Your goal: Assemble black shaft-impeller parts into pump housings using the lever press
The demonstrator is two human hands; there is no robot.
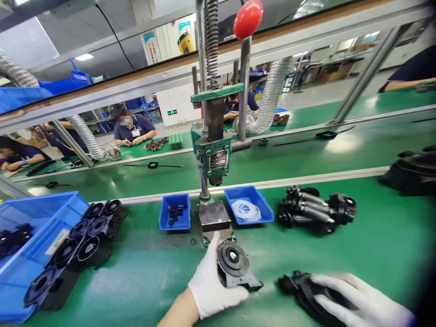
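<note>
My left hand [213, 286], in a white glove, is closed around a black plastic housing [234, 261] with a round disc and a pale centre. It holds the piece just in front of the base of a green hand press [214, 215]. To the right, my gloved right hand [357, 297] has its fingers over a dark black part [311, 295], slightly blurred, near the bench's front edge. The underside of that part and my right thumb are partly hidden.
Black housings [90, 250] stand in rows beside a large blue bin [73, 204]. Small blue trays hold black caps [175, 213] and white rings [247, 210]. Black cylindrical parts [315, 209] are piled at right. A red-knobbed lever [248, 20] rises from the press. Co-workers sit beyond the frame.
</note>
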